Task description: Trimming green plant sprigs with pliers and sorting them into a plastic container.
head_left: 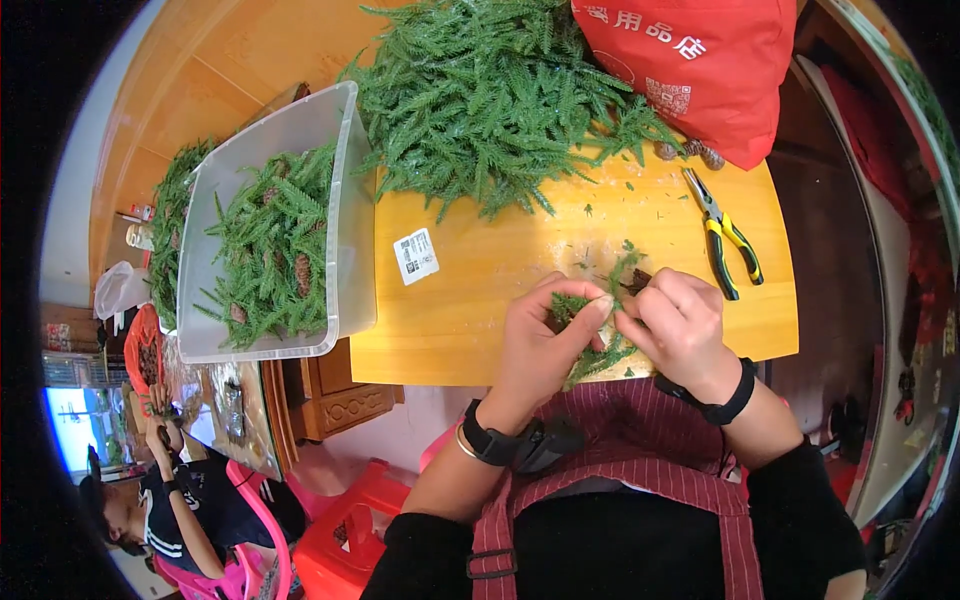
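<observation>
Close to the table's near edge, my left hand [548,332] pinches a green artificial pine sprig [568,308] between thumb and fingers. My right hand [682,322] is closed beside it, its fingertips meeting the left thumb at the sprig's stem. A dark brown piece [637,281], perhaps a pine cone, pokes out by the right fingers; most of it is hidden. Pliers [728,240] with yellow and black handles lie to the right of my hands. Beyond them a big heap of pine sprigs [480,100] covers the far part of the yellow table [450,330].
A clear plastic bin [345,230] with sprigs and pine cones stands at the left. At the far right are a red bag [700,70] and several pine cones [690,150]. A white label [415,256] lies on the table. Another person [190,500] sits at lower left near a red stool [345,540].
</observation>
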A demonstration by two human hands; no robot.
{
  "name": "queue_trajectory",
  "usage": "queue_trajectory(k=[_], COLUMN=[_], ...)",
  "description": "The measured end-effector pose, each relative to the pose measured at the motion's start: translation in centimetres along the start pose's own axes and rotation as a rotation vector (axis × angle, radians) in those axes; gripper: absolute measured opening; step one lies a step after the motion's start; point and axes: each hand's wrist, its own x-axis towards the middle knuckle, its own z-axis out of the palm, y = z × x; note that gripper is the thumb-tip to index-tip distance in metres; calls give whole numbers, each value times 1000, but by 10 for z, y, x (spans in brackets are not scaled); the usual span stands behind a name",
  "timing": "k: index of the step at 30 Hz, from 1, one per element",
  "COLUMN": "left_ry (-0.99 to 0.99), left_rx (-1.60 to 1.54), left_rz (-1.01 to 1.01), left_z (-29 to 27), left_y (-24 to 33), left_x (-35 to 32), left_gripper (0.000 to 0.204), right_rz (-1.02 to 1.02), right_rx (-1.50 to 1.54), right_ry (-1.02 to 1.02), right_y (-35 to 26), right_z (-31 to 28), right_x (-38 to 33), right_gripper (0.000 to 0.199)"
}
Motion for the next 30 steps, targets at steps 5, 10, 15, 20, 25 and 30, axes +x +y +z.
queue_trajectory(k=[5, 10, 15, 20, 25, 30], left_ry=[51, 49, 32, -22, 97, 69], left_rx=[-26, 128, 387, 476, 252, 276], left_rz=[65, 364, 573, 630, 431, 432], left_z=[-2, 1, -7, -7, 2, -2], left_y=[-4, 1, -3, -2, 0, -3], left_x=[-1, -2, 2, 1, -3, -3], left_gripper=[8, 11, 11, 9, 11, 9], right_rz=[86, 612, 767, 841, 851, 942], right_rx=[84, 865, 1227, 1300, 1349, 1367], right_ry=[-48, -519, -400, -300, -188, -111], right_y=[6, 19, 13, 8, 3, -4], right_z=[-2, -11, -9, -7, -4, -2], right_x=[8, 9, 6, 7, 5, 3], right_gripper=[18, 12, 18, 13, 9, 8])
